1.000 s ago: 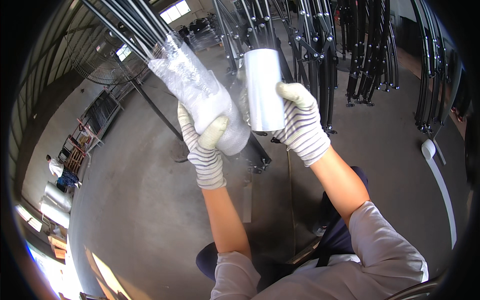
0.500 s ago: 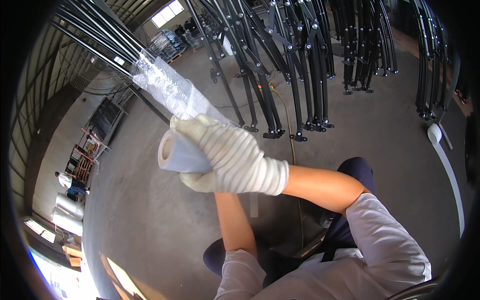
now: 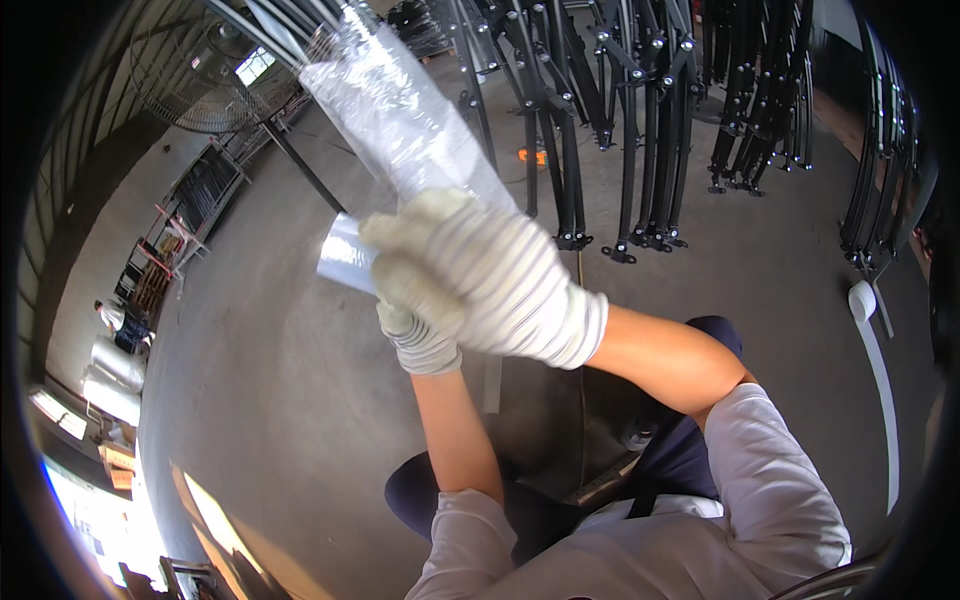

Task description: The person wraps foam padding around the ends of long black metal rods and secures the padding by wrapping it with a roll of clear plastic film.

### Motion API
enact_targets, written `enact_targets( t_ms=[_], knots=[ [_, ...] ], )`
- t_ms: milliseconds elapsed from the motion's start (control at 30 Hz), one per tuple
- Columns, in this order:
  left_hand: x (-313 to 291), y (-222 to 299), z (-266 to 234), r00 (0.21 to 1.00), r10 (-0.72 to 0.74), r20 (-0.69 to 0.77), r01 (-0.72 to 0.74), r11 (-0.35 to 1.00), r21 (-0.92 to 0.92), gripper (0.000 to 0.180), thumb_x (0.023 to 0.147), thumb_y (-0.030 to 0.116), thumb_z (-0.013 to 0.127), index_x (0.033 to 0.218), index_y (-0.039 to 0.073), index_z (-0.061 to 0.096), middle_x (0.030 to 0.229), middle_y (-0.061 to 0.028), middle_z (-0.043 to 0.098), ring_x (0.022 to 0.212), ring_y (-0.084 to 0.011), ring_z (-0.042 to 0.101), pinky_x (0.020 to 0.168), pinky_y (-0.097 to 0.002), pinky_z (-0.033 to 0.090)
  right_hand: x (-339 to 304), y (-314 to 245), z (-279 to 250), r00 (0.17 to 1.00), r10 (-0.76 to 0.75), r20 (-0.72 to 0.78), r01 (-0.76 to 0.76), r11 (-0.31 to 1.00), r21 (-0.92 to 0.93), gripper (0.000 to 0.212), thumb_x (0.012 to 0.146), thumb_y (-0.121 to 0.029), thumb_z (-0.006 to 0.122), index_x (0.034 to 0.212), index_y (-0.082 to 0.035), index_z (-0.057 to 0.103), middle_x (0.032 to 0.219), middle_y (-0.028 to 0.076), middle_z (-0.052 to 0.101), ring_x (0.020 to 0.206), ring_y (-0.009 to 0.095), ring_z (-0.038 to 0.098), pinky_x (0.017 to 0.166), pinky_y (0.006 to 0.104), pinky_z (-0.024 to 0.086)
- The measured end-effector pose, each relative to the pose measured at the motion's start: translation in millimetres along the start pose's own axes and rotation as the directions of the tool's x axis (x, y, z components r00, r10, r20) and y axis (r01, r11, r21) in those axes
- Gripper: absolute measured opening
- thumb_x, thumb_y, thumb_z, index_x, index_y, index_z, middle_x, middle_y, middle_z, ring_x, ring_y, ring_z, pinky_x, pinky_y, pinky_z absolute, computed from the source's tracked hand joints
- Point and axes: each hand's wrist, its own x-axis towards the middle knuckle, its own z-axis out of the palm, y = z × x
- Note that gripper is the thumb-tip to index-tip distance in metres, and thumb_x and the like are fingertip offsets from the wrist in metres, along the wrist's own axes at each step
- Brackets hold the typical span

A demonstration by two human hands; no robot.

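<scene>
A bundle of dark metal tubes point(image 3: 262, 35) slants in from the upper left, its near part wrapped in shiny clear plastic film point(image 3: 415, 120). Just below the wrapping, my right hand point(image 3: 490, 265), in a striped white knit glove, is closed around a roll of film point(image 3: 347, 255). One end of the roll sticks out to the left of the glove. My left hand point(image 3: 418, 338), gloved the same way, is close under the right one and largely covered by it. Its fingers are hidden, so its grip cannot be seen.
Black folding metal frames point(image 3: 650, 130) hang ahead and to the right. A large fan point(image 3: 205, 80) stands at the upper left. On the floor at right lies a white roll point(image 3: 862, 300) with its strip unrolled. A person point(image 3: 122, 322) is at the far left.
The wrapped bundle shows larger and farther right. My right hand has moved slightly right and turned, with the roll now more sideways. My left hand's glove has come into sight beneath it.
</scene>
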Motion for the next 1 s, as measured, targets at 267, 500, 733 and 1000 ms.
enact_targets(
  t_ms=[267, 500, 733, 1000],
  knots=[
    [9.5, -7.4, 3.5, 0.984, -0.178, -0.003, 0.178, 0.984, 0.004, 0.052, 0.071, 0.031, 0.064, 0.110, 0.002, 0.045, 0.094, -0.0063, 0.051, 0.084, -0.0172, 0.051, 0.073, -0.0287, 0.043, 26.0, 47.4, -9.9, 0.800, 0.546, 0.247, -0.495, 0.369, 0.787, 0.070, 0.062, -0.020, 0.076, 0.118, 0.000, 0.040, 0.104, 0.011, 0.056, 0.092, 0.016, 0.055, 0.078, 0.0275, 0.046],
    [47.8, -44.9, -34.3, 0.995, -0.035, -0.095, 0.065, 0.941, 0.332, 0.051, 0.084, 0.038, 0.052, 0.120, 0.003, 0.040, 0.114, -0.0092, 0.049, 0.102, -0.0209, 0.050, 0.087, -0.0338, 0.043, 30.0, 50.2, -12.8, 0.796, 0.509, 0.327, -0.536, 0.343, 0.771, 0.052, 0.064, -0.020, 0.075, 0.106, 0.000, 0.053, 0.093, 0.006, 0.060, 0.083, 0.011, 0.057, 0.076, 0.0257, 0.046],
    [100.3, -109.7, -89.7, 0.963, 0.010, 0.269, -0.266, 0.199, 0.943, 0.044, 0.086, 0.026, 0.041, 0.123, 0.001, 0.039, 0.112, -0.0136, 0.053, 0.086, -0.0216, 0.059, 0.069, -0.0294, 0.047, 7.4, 68.4, 8.4, 0.714, 0.689, 0.129, -0.483, 0.351, 0.802, 0.051, 0.084, -0.046, 0.050, 0.107, -0.001, 0.055, 0.101, 0.004, 0.057, 0.090, 0.011, 0.052, 0.082, 0.0247, 0.039],
    [109.7, -88.9, -104.6, 0.899, -0.036, 0.437, -0.423, 0.195, 0.885, 0.031, 0.083, 0.025, 0.045, 0.103, 0.003, 0.054, 0.087, -0.0122, 0.062, 0.080, -0.0242, 0.060, 0.066, -0.0313, 0.046, -6.7, 66.0, 33.4, 0.753, 0.606, -0.256, -0.245, 0.620, 0.745, 0.040, 0.088, -0.033, 0.048, 0.112, -0.001, 0.051, 0.104, 0.006, 0.056, 0.093, 0.011, 0.050, 0.084, 0.0245, 0.038]
  ],
)
